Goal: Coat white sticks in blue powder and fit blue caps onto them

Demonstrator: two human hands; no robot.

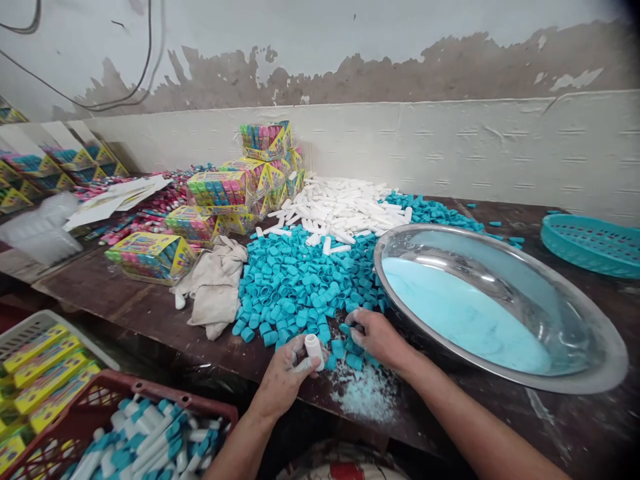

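Observation:
My left hand (290, 367) is closed around a small white plastic tube (313, 349), held upright with its open mouth facing up. To its right, my right hand (373, 335) pinches a teal cap (346, 329) at the near edge of a heap of teal caps (295, 280). A few loose caps lie between the two hands. Pale blue powder (367, 393) is spilled on the table below them. Close by on the right stands a large metal basin (590, 333), with light blue powder (460, 313) covering much of its bottom.
White tubes (345, 203) lie piled behind the caps. A cloth (217, 287) and wrapped display boxes (153, 253) sit at left. A red crate (145, 387) of capped tubes stands low at front left. A teal basket (590, 247) is at far right.

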